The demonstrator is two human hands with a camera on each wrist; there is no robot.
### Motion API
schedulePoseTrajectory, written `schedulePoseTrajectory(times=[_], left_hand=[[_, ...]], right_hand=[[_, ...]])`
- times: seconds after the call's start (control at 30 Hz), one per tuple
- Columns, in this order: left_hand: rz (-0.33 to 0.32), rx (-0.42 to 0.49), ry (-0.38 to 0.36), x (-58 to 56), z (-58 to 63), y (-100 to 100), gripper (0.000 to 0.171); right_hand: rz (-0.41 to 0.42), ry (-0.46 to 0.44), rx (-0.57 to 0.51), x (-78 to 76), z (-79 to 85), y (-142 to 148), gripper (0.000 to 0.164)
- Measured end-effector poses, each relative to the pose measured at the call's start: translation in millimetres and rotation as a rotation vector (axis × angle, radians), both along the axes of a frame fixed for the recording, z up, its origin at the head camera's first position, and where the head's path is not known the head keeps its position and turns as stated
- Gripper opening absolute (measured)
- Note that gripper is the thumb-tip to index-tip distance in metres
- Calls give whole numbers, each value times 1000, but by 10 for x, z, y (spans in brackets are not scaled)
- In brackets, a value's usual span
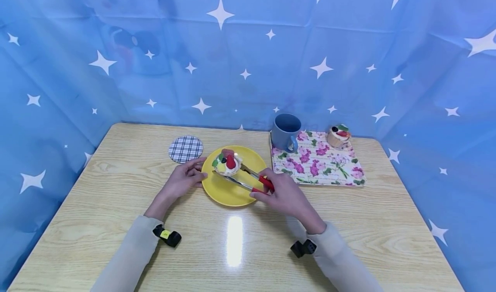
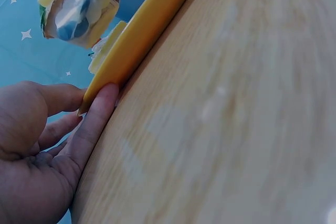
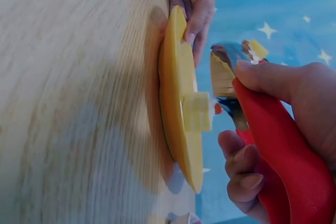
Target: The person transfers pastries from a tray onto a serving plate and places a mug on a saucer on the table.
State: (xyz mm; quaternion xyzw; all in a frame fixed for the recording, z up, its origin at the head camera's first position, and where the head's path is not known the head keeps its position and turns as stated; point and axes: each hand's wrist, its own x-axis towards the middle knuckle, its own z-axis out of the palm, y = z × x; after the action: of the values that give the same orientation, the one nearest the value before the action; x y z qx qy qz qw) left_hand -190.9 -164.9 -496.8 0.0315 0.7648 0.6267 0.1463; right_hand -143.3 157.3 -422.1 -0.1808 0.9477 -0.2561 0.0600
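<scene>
My right hand (image 1: 284, 193) grips red-handled metal tongs (image 1: 267, 183). Their tips hold a fruit-topped cupcake (image 1: 230, 163) over the left part of a yellow plate (image 1: 248, 158). In the right wrist view the cupcake is raised off the plate, tilted, with the tong tips on its sides. A layered yellow-and-white piece of cake (image 3: 198, 111) stands on the plate close to it. My left hand (image 1: 184, 180) holds the plate's left rim between thumb and fingers; the left wrist view has the fingertips (image 2: 107, 95) against the rim.
Behind the left hand lies a round checked coaster (image 1: 186, 149). To the right is a floral tray (image 1: 317, 163), bearing a blue mug (image 1: 286, 130) at its left and another fruit-topped cupcake (image 1: 338, 137) at its back right. A starry blue curtain (image 1: 248, 68) borders the table.
</scene>
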Motion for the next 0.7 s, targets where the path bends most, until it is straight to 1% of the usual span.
schedulePoseTrajectory(times=[0.13,0.33,0.53,0.7], left_hand=[[2,-15,3,-1,-4,-1,59],[6,-19,-2,0,-2,-3,59],[4,-12,-6,3,0,-5,60],[4,-3,-4,2,-7,-4,61]], right_hand=[[8,-2,12,-3,-21,-29,51],[9,-40,31,-23,-67,-66,48],[-9,-75,34,-40,-99,-91,50],[-3,-73,42,-56,-121,-103,52]])
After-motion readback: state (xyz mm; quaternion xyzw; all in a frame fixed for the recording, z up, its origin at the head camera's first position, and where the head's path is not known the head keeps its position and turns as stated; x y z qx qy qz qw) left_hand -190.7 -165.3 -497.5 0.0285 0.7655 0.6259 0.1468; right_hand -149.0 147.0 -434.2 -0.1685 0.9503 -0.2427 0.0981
